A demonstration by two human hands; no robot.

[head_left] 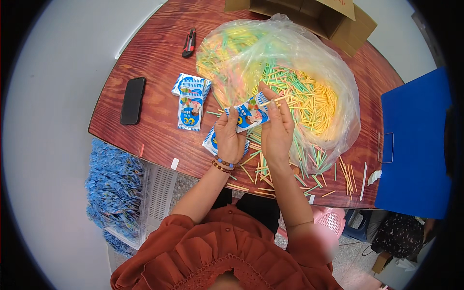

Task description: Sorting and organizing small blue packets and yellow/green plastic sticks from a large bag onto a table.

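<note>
A red wood-grain surface spreads before the person; across its far side sprawls a clear plastic bag, heaped with thin pastel sticks, beyond the hands and to their right, so the right hand is the nearer one to the heap; the left hand is nearer the stacked sachets on the left; between both hands, raised over the surface, is a blue-and-white sachet, its long axis slanting from lower left to upper right; the left grip is clamped on its lower end, thumb on top; the right grip pinches its upper end, where a pale yellow stick seems caught by the thumb; whether that end is open, I cannot tell.
</note>
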